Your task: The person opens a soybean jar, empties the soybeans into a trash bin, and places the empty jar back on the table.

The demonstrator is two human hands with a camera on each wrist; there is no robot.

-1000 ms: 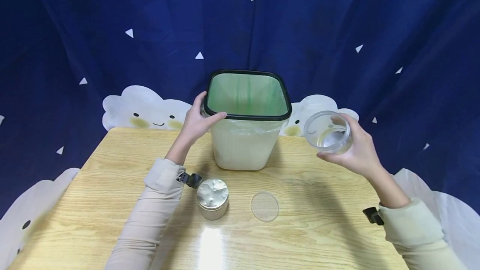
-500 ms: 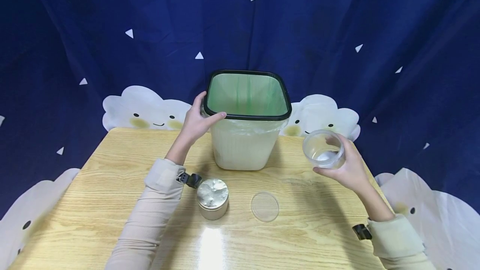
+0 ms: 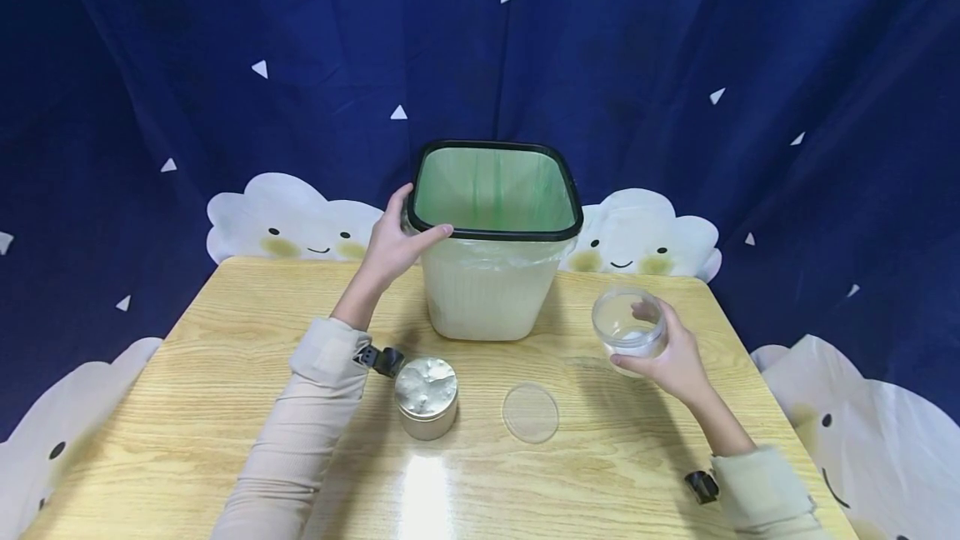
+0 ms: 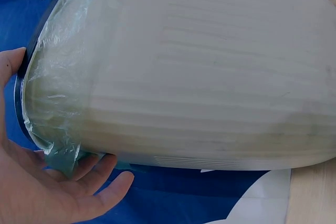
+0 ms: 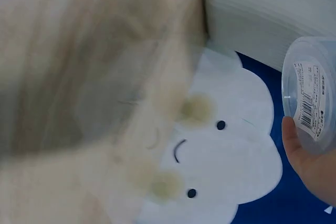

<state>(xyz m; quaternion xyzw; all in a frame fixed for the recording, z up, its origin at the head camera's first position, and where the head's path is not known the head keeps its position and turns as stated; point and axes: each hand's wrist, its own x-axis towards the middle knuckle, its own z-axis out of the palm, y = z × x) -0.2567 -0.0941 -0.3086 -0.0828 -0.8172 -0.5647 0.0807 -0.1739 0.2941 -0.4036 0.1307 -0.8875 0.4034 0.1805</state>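
A whitish trash bin (image 3: 491,294) stands at the back of the table, with a black rim and a green plastic liner. My left hand (image 3: 390,250) grips its left corner, thumb over the rim; in the left wrist view the fingers (image 4: 113,190) lie along the liner's folded edge. To the right of the bin, my right hand (image 3: 677,359) holds a clear round plastic tub (image 3: 636,350) by its side, mouth up and toward me. The right wrist view shows a white barcode label (image 5: 310,100) on the tub's base. The liner's bottom is hidden from above.
A round can (image 3: 426,394) with a crinkled silvery top stands in front of the bin, close to my left wrist. Beside it a clear round lid (image 3: 530,412) lies flat on the wooden table (image 3: 247,340). A blue curtain (image 3: 322,90) with white clouds hangs behind.
My right hand has lowered the tub toward the table and brought it a little to the left, turning it more upright. The left hand, bin, can and lid have stayed in place.
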